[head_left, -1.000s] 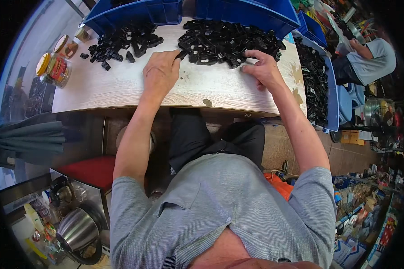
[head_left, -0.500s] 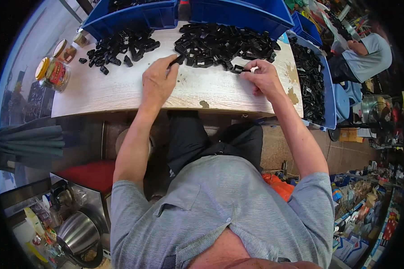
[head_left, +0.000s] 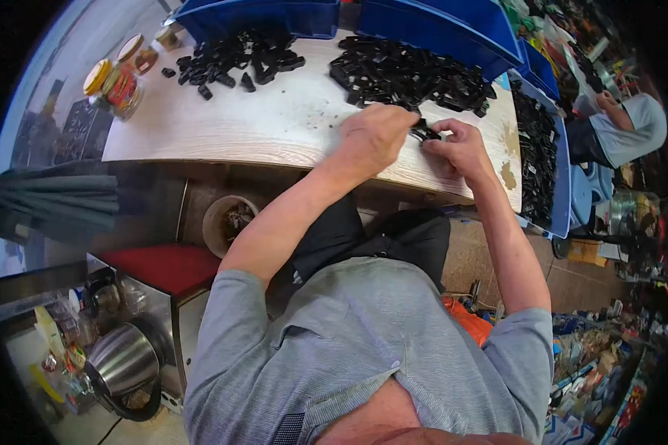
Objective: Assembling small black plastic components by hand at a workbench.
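Both of my hands meet over the near right part of the white table (head_left: 237, 133). Between the thumb and fingers of my right hand (head_left: 462, 150) is a small black plastic part (head_left: 425, 133). My left hand (head_left: 378, 135) is closed, its fingertips pinched against the far-left end of that part; whether they hold a second piece is hidden. Just beyond the hands lies a large heap of black plastic parts (head_left: 412, 74). A smaller heap of similar black pieces (head_left: 237, 59) is spread out farther left.
Blue bins (head_left: 438, 33) stand along the back edge. A blue crate (head_left: 562, 178) of black parts adjoins the table's right side. Jars (head_left: 119, 93) stand at the left. Below the table is a round bucket (head_left: 217, 222). Another person (head_left: 627, 130) is at the far right.
My left hand has moved right, from the table's middle to the part in my right hand. The view has shifted a little, and the bucket under the table now shows more fully.
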Demonstrator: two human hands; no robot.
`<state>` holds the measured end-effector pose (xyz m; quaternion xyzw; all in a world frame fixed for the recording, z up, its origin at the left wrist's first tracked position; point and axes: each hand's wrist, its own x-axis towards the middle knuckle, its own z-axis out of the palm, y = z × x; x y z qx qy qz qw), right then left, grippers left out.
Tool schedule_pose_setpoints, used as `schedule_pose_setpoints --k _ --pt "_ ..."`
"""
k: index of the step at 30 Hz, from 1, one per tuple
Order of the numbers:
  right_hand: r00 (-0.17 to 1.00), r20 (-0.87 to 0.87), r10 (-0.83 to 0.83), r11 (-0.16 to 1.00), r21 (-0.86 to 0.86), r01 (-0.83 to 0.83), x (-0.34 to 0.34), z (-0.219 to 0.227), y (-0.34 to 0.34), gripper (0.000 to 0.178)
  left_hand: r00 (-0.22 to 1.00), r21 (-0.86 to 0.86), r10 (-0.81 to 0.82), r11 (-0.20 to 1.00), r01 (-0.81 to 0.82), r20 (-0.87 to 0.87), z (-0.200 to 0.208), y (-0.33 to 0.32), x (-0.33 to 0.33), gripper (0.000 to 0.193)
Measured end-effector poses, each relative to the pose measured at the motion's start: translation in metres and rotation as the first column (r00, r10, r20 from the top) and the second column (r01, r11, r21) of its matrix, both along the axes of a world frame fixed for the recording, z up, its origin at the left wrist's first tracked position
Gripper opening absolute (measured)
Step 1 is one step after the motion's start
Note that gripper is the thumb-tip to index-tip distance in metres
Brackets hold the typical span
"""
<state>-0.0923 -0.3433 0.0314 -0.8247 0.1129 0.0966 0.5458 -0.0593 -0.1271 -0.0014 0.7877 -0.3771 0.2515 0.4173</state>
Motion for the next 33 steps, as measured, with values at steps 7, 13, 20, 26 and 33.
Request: schedule_pose_setpoints --k 7,13,20,26,33 --pt "1.000 0.007 0.018 1.000 0.023 -0.018 -0.004 -0.002 0.005 0.025 0.997 0.206 -0.076 0.976 0.070 0.023 -0.008 -0.015 0.006 0.029" --pt "0.999 0.034 -0.003 1.000 -0.026 0.004 -0.004 -0.004 0.003 0.026 0.993 0.147 -0.111 0.984 0.104 0.044 -0.008 -0.023 0.009 0.031" --pt "1.000 -0.006 0.023 1.000 -0.011 -0.023 -0.003 0.000 0.006 0.025 0.990 0.230 -0.136 0.965 0.123 0.043 -0.012 -0.023 0.008 0.034" --pt "0.999 0.037 0.036 0.999 -0.010 -0.036 -0.003 -0.011 -0.003 0.025 0.992 0.252 -0.102 0.964 0.080 0.079 -0.006 -0.022 -0.006 0.040" --pt "0.998 0.034 0.057 0.997 -0.048 -0.055 -0.004 -0.005 0.005 0.028 0.995 0.289 -0.032 0.957 0.004 0.092 -0.001 -0.014 -0.019 0.043"
